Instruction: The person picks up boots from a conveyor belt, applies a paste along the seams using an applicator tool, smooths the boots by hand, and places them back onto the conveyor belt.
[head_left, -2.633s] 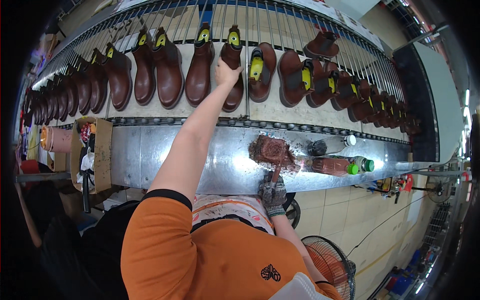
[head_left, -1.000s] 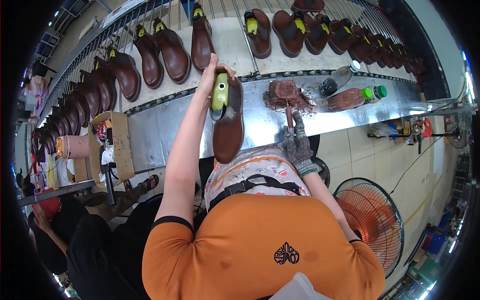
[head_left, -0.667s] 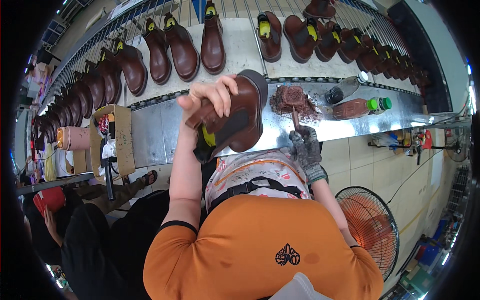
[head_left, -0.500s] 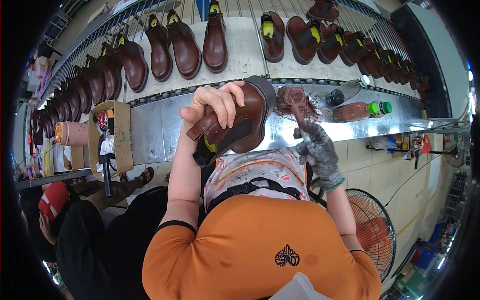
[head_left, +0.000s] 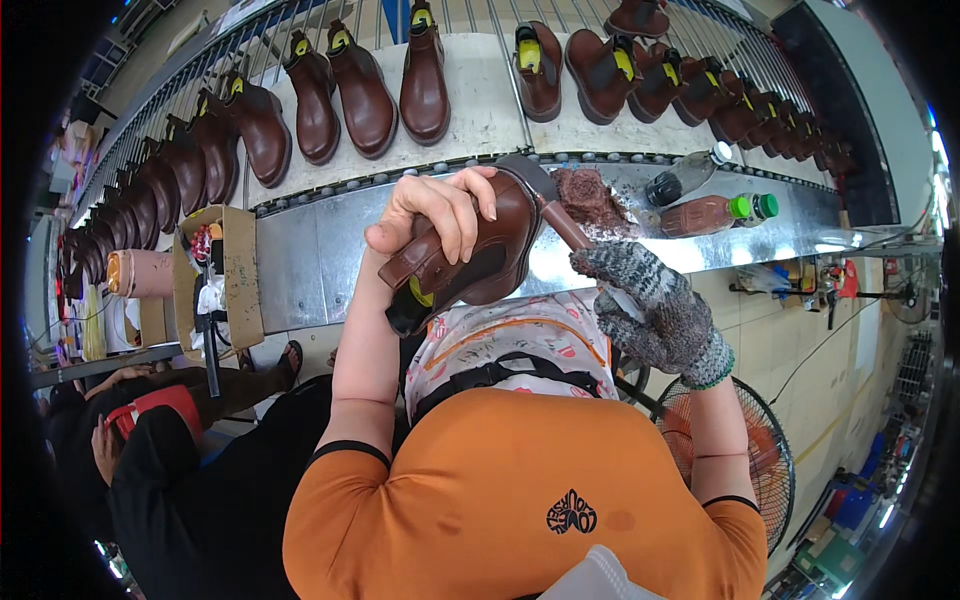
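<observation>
My bare left hand (head_left: pixel 437 217) is closed round the upper of a brown ankle boot (head_left: pixel 507 228) with black elastic side panels, held tilted above the metal bench. The boot's opening and pull tab point to the lower left; its dark sole edge faces up and right. In a grey knitted glove, my right hand (head_left: pixel 655 305) grips a slim brown brush-like tool (head_left: pixel 568 227). The tool's tip meets the boot near the sole edge; the exact contact is too small to tell. Behind it, a crumpled brown-stained cloth or sponge (head_left: pixel 590 197) lies on the bench.
Bottles with brown liquid (head_left: pixel 700 215) and dark liquid (head_left: pixel 690 175) lie at the right of the metal bench (head_left: pixel 310 250). Brown boots (head_left: pixel 362 100) line the conveyor behind. A cardboard box (head_left: pixel 240 275) stands left. A fan (head_left: pixel 770 450) is at lower right; another person (head_left: pixel 180 480) sits at lower left.
My right hand has moved up and left from beside the cloth, bringing the tool's tip to the boot's sole edge. The boot and left hand have hardly moved.
</observation>
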